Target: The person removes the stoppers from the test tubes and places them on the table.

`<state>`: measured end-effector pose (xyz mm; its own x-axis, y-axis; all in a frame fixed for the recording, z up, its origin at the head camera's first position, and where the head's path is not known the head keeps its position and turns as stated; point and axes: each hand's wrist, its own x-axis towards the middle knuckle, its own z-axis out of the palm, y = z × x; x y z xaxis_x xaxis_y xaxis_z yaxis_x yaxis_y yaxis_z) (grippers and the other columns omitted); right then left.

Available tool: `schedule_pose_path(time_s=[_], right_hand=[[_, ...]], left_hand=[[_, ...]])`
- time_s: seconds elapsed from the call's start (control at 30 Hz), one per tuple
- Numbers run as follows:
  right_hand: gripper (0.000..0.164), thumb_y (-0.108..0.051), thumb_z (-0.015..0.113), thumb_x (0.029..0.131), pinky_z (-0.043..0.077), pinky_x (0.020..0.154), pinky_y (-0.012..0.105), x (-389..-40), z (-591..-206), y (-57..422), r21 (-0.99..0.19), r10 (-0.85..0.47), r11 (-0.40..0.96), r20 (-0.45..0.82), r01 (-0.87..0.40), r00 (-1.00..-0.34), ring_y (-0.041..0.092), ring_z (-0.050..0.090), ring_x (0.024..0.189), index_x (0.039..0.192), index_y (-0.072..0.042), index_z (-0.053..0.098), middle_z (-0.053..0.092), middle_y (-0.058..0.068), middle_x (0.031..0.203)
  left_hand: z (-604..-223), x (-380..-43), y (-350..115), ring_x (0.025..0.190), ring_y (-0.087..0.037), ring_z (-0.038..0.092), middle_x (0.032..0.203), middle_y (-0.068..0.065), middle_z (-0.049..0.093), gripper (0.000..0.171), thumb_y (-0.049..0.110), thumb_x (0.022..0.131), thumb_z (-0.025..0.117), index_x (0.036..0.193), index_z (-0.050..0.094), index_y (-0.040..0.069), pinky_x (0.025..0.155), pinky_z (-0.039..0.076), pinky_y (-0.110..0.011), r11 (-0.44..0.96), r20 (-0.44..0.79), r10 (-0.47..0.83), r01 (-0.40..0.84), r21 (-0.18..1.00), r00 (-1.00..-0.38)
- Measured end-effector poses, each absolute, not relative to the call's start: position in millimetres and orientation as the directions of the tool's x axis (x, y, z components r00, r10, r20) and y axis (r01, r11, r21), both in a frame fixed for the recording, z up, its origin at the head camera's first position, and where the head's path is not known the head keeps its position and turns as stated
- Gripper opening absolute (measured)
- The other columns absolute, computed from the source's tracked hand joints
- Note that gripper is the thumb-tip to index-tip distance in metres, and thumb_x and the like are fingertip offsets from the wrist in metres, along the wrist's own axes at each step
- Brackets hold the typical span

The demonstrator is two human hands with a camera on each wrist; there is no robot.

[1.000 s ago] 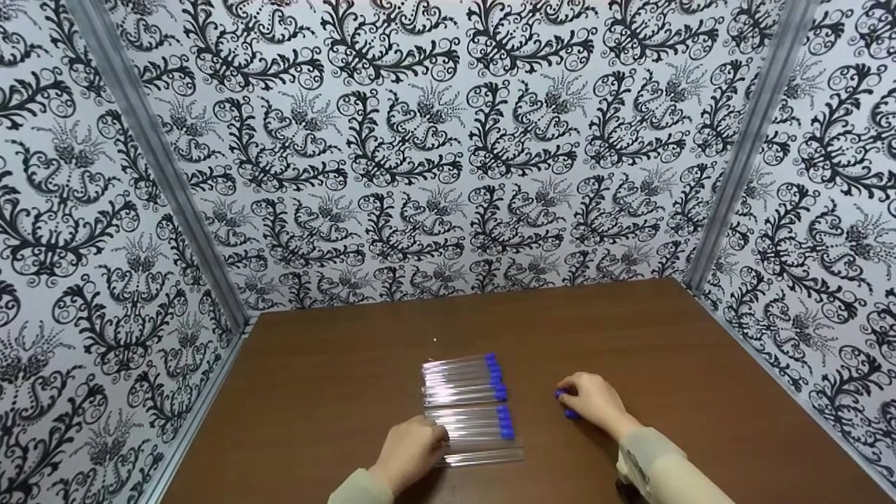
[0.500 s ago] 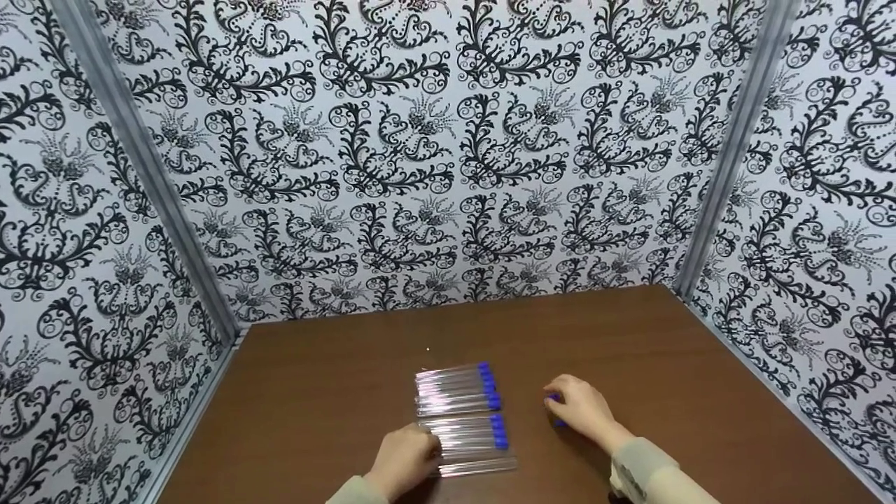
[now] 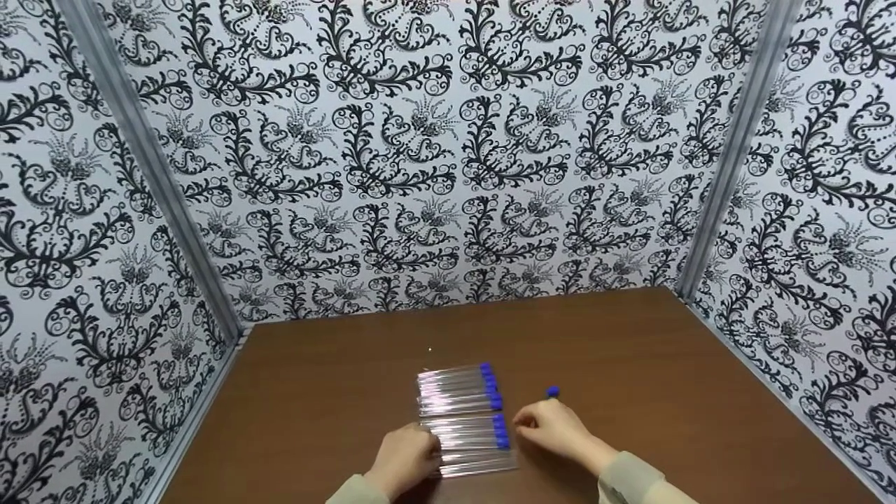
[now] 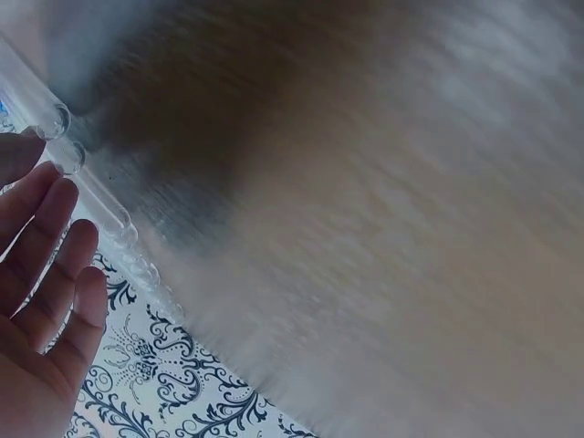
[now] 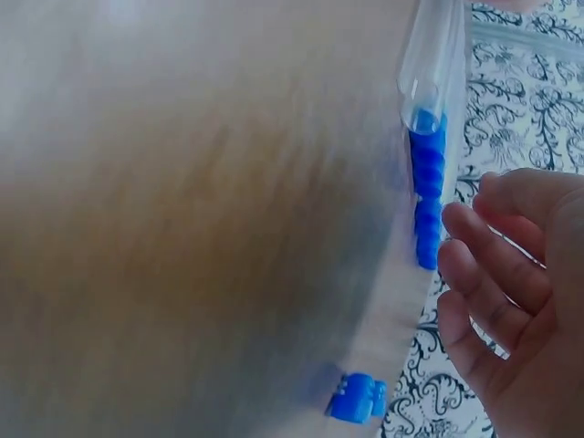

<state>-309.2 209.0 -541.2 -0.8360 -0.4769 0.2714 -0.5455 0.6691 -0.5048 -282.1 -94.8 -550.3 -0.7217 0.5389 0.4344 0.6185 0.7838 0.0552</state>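
Clear test tubes (image 3: 451, 404) lie side by side in two groups on the brown table, most with blue caps at their right ends. In the head view, the nearest test tube (image 3: 483, 467) shows no blue cap. My left hand (image 3: 406, 455) holds this tube's left end; in the left wrist view, thumb and index finger meet at its rounded end (image 4: 57, 120). My right hand (image 3: 556, 428) hovers right of the tubes' capped ends, fingers loosely bent. Nothing shows between its thumb and fingertips (image 5: 456, 217) in the right wrist view.
A loose blue cap (image 3: 553, 391) lies beyond my right hand; the right wrist view shows two blue caps (image 5: 354, 398) together. Patterned walls (image 3: 434, 175) with grey corner posts (image 3: 728, 154) enclose the table (image 3: 336, 371) at the back and sides.
My right hand has moved left and nearer to me, away from the loose blue caps towards the tubes, uncovering one cap. My left hand stays at the tubes' left ends.
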Motion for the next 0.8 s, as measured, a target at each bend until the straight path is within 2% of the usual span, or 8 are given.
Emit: schedule_pose_path(time_s=[0.13, 0.3, 0.5, 0.8], right_hand=[[0.010, -0.012, 0.070, 0.083, 0.048, 0.059, 0.025, -305.8, -543.8, 204.8, -0.499, -0.491, 0.656, 0.287, -0.565, -0.823, 0.001, 0.057, 0.067, 0.091, -0.010, 0.076, 0.068, -0.011, 0.078], [0.010, -0.013, 0.069, 0.083, 0.049, 0.060, 0.025, -302.7, -544.9, 200.7, -0.523, -0.497, 0.642, 0.273, -0.561, -0.824, 0.000, 0.057, 0.068, 0.090, -0.012, 0.076, 0.067, -0.014, 0.079], [0.011, -0.012, 0.070, 0.082, 0.049, 0.060, 0.024, -302.5, -549.0, 197.7, -0.529, -0.498, 0.637, 0.273, -0.561, -0.823, 0.000, 0.057, 0.068, 0.091, -0.010, 0.076, 0.067, -0.013, 0.079], [0.013, -0.011, 0.071, 0.080, 0.051, 0.062, 0.025, -303.2, -551.6, 194.1, -0.526, -0.500, 0.631, 0.287, -0.571, -0.817, 0.003, 0.060, 0.070, 0.092, -0.009, 0.076, 0.069, -0.009, 0.080]], left_hand=[[-548.2, -281.3, -98.8, 0.063, -0.009, 0.056, 0.063, 0.014, 0.055, 0.011, 0.022, 0.069, 0.075, 0.063, 0.065, 0.021, 0.050, 0.046, -0.029, 0.792, 0.451, 0.519, 0.607, 0.066, -0.726], [-550.6, -280.8, -105.4, 0.069, -0.017, 0.062, 0.071, 0.007, 0.063, 0.011, 0.023, 0.072, 0.076, 0.073, 0.066, 0.017, 0.055, 0.050, -0.035, 0.835, 0.483, 0.457, 0.547, 0.055, -0.747], [-556.9, -279.7, -109.3, 0.064, -0.021, 0.061, 0.071, 0.000, 0.065, 0.019, 0.024, 0.071, 0.077, 0.082, 0.066, 0.013, 0.049, 0.048, -0.037, 0.881, 0.459, 0.382, 0.466, 0.081, -0.802], [-556.7, -277.4, -108.3, 0.059, -0.023, 0.061, 0.067, -0.002, 0.064, 0.021, 0.024, 0.073, 0.076, 0.079, 0.061, 0.012, 0.044, 0.046, -0.040, 0.897, 0.424, 0.341, 0.426, 0.121, -0.839]])
